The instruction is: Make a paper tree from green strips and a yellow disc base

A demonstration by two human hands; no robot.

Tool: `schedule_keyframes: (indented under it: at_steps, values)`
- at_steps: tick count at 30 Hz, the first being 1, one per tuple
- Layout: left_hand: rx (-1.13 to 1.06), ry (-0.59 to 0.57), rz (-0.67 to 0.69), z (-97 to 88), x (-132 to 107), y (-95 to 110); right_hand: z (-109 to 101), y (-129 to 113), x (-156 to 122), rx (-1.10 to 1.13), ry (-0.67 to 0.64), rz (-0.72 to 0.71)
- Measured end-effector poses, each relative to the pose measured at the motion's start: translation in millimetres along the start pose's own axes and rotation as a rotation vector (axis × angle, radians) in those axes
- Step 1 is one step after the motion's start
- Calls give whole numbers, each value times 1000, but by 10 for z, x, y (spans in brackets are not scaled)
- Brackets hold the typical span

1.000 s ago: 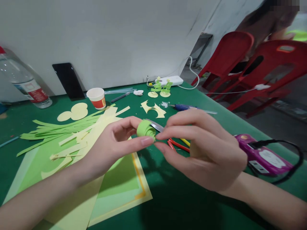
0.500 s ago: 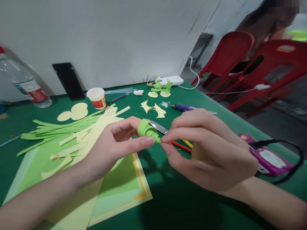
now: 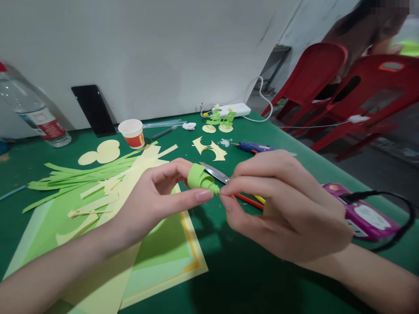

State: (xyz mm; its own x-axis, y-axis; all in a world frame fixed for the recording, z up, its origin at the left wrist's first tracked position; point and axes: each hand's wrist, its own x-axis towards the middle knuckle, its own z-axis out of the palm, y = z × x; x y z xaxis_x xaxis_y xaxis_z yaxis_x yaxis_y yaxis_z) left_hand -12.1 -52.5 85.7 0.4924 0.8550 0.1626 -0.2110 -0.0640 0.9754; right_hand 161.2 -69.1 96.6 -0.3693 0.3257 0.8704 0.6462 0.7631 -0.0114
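Observation:
A green paper strip (image 3: 200, 175) is coiled into a cone-like spiral that narrows to the right. My left hand (image 3: 160, 187) holds its wide end, forefinger inside or behind the coil and thumb along the lower side. At the narrow tip, my right hand (image 3: 288, 205) pinches the strip's end between thumb and fingers. Just behind the fingers lies a pair of scissors (image 3: 214, 173), with its blades on the table and part of it covered by my right hand. Green paper strips (image 3: 94, 176) and pale yellow paper (image 3: 140, 168) lie beyond my left forearm.
A paper cup (image 3: 131, 133), a leaning phone (image 3: 93, 109) and a bottle (image 3: 39, 113) stand along the wall. A blue glue gun (image 3: 250, 147), a purple device (image 3: 363, 213) with a black cable, and small paper plants (image 3: 225, 120) are at the right. A person sits beyond red chairs (image 3: 314, 74).
Both hands keep their hold on the green paper coil. My right hand has shifted very slightly; the coil's tip looks a little more drawn out.

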Motion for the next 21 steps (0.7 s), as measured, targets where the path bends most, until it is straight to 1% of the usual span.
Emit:
schedule_keyframes:
  at_steps: [3,7,12,18,21]
  values:
    - [32,9,7,-3,-5,2,15,-7,12,26,-4,23]
    - [70,30,13,-5,0,11,27,-28,-7,116,-14,103]
    - [69,20,16,-12,5,28,40,-23,-28,255,-10,188]
    - [56,-10,7,-29,-2,52,26,-6,-14,391,-39,317]
    - [50,-2,22,-46,-6,51,18,1,-4,436,-21,352]
